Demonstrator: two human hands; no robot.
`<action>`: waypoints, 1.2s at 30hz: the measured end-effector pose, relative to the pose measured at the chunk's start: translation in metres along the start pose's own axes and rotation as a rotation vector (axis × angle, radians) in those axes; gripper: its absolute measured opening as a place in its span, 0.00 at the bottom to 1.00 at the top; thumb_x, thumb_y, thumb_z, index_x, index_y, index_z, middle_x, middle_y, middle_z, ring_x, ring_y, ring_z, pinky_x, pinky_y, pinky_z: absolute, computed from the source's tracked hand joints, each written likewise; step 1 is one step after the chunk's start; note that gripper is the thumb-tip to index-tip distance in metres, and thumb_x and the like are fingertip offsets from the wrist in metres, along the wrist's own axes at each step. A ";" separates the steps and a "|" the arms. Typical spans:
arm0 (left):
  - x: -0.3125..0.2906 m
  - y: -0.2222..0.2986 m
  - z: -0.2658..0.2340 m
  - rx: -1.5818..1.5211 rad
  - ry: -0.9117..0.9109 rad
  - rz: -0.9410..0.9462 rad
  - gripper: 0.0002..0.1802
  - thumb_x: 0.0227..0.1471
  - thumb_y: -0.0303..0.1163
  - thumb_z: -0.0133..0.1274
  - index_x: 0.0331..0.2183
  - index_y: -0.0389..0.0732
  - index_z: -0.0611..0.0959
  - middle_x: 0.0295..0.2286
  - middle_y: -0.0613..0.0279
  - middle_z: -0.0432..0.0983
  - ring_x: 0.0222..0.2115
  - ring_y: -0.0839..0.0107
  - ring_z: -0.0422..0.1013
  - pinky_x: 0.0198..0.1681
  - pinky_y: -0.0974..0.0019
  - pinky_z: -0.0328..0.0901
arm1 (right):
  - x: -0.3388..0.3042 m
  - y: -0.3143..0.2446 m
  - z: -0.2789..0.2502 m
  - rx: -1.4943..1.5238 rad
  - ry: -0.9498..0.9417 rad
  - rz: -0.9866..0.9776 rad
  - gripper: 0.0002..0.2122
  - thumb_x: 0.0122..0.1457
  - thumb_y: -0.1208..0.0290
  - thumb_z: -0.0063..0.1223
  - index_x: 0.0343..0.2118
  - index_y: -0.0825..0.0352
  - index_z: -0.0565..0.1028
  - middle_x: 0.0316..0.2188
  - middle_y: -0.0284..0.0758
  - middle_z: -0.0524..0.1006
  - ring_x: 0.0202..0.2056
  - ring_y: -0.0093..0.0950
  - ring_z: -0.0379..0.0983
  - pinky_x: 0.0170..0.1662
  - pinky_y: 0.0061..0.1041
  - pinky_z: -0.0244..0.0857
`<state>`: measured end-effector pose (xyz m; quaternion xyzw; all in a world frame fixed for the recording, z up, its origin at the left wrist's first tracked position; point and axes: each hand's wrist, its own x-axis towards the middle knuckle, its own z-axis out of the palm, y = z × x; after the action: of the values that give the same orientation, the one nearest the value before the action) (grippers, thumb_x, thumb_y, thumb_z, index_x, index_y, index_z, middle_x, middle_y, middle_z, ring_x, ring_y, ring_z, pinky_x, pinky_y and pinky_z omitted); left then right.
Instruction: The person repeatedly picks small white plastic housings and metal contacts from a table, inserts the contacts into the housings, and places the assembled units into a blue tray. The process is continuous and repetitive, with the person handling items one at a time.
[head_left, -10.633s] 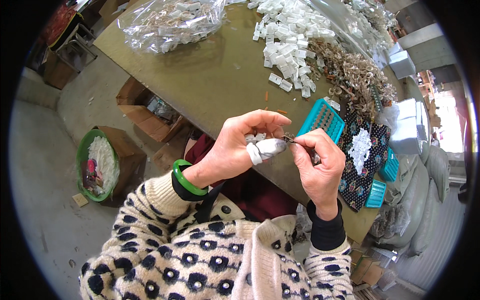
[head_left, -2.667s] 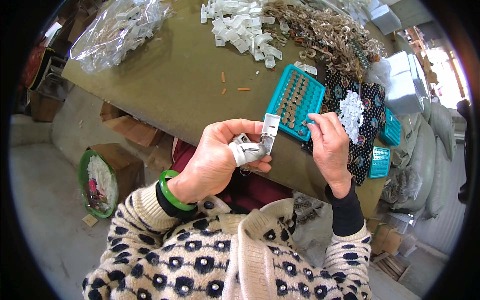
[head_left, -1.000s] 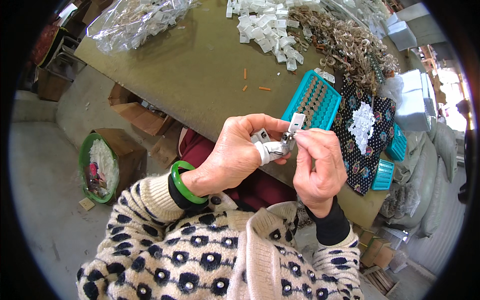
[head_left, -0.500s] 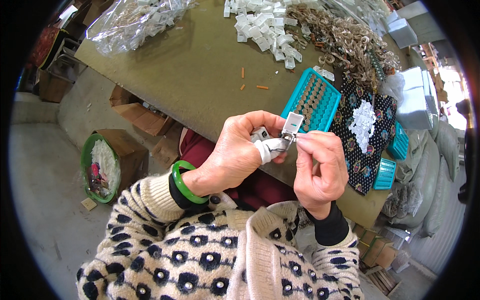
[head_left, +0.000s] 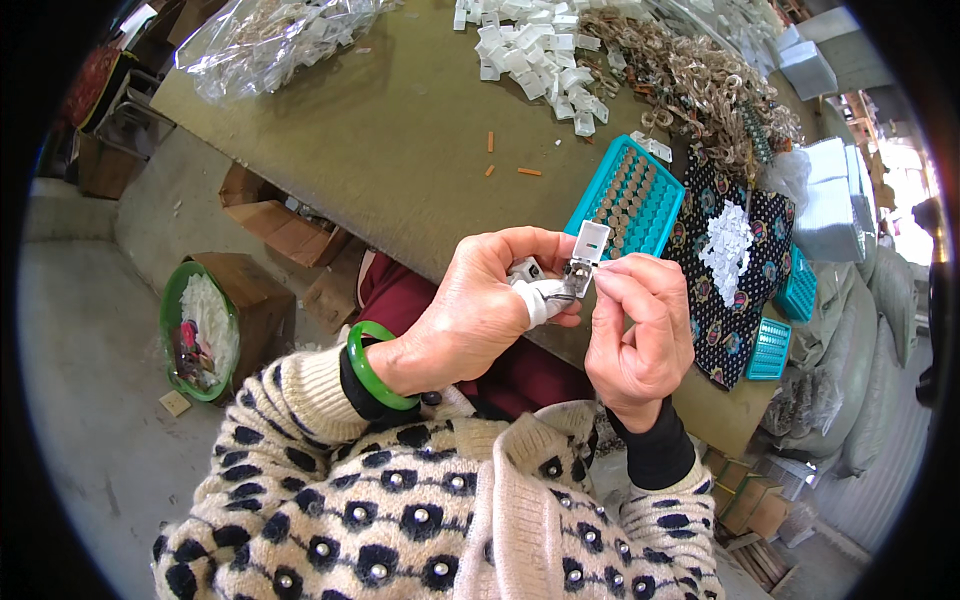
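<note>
A small white plastic case point(head_left: 593, 242) with its lid raised is held between the fingers and thumb of my left hand point(head_left: 465, 295). Metal parts show inside its lower half. White wrapping covers one finger of this hand, and another small white piece point(head_left: 524, 270) with a dark spot sits in its grip. At the case's right edge, my right hand point(head_left: 643, 335) has thumb and forefinger pinched together; anything between them is too small to make out. Just beyond the hands lies a teal tray point(head_left: 655, 217), partly filled with rows of round metallic pieces.
White plastic cases point(head_left: 540, 65) are heaped at the table's far side, beside tangled clear-brown rings point(head_left: 710, 90). Small white pieces point(head_left: 727, 250) lie on a patterned dark cloth point(head_left: 703, 335). Orange strips point(head_left: 530, 171) and a plastic bag point(head_left: 265, 50) rest on the table. A green basin point(head_left: 172, 345) stands left.
The raised case has shifted slightly right and up in the picture, with its lower half a little more exposed. Both hands keep nearly the same hold.
</note>
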<state>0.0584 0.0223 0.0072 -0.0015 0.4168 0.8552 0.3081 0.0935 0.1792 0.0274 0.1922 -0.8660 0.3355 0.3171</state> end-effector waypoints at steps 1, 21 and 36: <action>0.000 0.000 0.000 -0.012 -0.003 -0.004 0.18 0.50 0.17 0.58 0.45 0.29 0.78 0.39 0.53 0.78 0.35 0.69 0.77 0.41 0.66 0.75 | 0.001 0.001 0.001 -0.023 -0.017 -0.020 0.11 0.48 0.91 0.58 0.34 0.71 0.76 0.32 0.41 0.76 0.33 0.34 0.74 0.36 0.28 0.70; -0.004 0.005 -0.010 0.007 0.007 -0.032 0.13 0.50 0.22 0.60 0.39 0.32 0.78 0.28 0.58 0.78 0.23 0.74 0.74 0.26 0.70 0.72 | 0.001 0.010 -0.022 0.060 -0.069 0.226 0.08 0.53 0.88 0.54 0.35 0.72 0.76 0.30 0.41 0.77 0.31 0.34 0.75 0.35 0.27 0.70; 0.004 0.003 -0.015 -0.210 -0.210 -0.067 0.17 0.58 0.30 0.54 0.49 0.38 0.77 0.46 0.41 0.75 0.41 0.55 0.78 0.29 0.67 0.76 | -0.021 0.053 -0.034 -0.402 -0.317 0.044 0.11 0.46 0.82 0.60 0.35 0.69 0.76 0.29 0.35 0.71 0.33 0.34 0.67 0.36 0.33 0.63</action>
<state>0.0499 0.0125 -0.0019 0.0418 0.2901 0.8789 0.3764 0.0940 0.2428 0.0076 0.1565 -0.9582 0.1289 0.2018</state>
